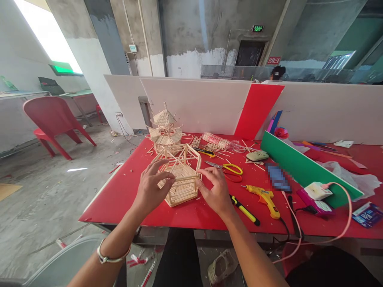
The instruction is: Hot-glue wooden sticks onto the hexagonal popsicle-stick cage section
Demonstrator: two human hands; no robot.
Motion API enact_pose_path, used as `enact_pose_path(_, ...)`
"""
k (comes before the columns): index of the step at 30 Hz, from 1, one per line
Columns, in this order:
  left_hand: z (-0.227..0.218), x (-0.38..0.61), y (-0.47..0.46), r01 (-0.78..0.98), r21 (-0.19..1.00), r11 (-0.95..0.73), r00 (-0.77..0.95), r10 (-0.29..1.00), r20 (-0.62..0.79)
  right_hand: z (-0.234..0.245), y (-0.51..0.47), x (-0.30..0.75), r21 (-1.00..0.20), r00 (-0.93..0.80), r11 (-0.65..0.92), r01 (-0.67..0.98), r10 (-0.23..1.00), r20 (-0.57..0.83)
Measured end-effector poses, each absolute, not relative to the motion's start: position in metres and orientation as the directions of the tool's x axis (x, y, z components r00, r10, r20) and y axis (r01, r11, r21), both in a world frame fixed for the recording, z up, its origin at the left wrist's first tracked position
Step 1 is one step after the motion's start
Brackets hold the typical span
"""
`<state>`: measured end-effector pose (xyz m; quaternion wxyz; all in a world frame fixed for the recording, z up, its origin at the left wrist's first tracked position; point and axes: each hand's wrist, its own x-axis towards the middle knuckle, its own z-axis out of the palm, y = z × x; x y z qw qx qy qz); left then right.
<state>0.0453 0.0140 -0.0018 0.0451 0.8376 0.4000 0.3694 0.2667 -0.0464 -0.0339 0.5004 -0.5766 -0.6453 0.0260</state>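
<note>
A hexagonal frame of wooden sticks [181, 169] lies on the red table [125, 195] in front of me. My left hand [152, 185] grips its near left side, fingers curled over a horizontal stick. My right hand [214, 189] pinches the frame's right corner with fingertips pressed together. Behind the frame stands a small stick pagoda [164, 129].
To the right lie yellow-handled scissors [229, 169], a yellow glue gun [265, 197], a yellow and black knife [245, 210], loose sticks [217, 141], a green board [302, 167] and cables. White and red panels stand behind. A red chair [54, 119] sits far left.
</note>
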Motion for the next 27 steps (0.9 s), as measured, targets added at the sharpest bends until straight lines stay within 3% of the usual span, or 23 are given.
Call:
enact_pose_path(13,-0.001,0.044,0.016,0.652,0.364,-0.665,0.415,0.715,0.563,-0.039,-0.068,0.286,-0.667,0.228,0.302,0.681,0.779,0.585)
enact_pose_path(16,-0.001,0.043,0.017,0.657,0.329,-0.678,0.430,0.696,0.576,-0.053,-0.085,0.331,-0.622,0.340,0.078,0.779,0.781,0.524)
enact_pose_path(18,0.000,0.042,0.018,0.664,0.295,-0.687,0.443,0.679,0.586,-0.067,-0.100,0.372,-0.468,0.497,-0.283,0.837,0.750,0.437)
enact_pose_path(20,0.002,0.041,0.019,0.671,0.249,-0.698,0.463,0.657,0.595,-0.082,-0.115,0.411,-0.243,0.633,-0.586,0.773,0.737,0.238)
enact_pose_path(22,0.006,0.041,0.019,0.674,0.192,-0.713,0.496,0.629,0.599,-0.096,-0.126,0.440,-0.119,0.670,-0.661,0.741,0.739,0.067)
enact_pose_path(27,0.019,0.042,0.014,0.679,0.070,-0.731,0.568,0.583,0.581,-0.116,-0.135,0.461,-0.103,0.642,-0.642,0.760,0.766,-0.043)
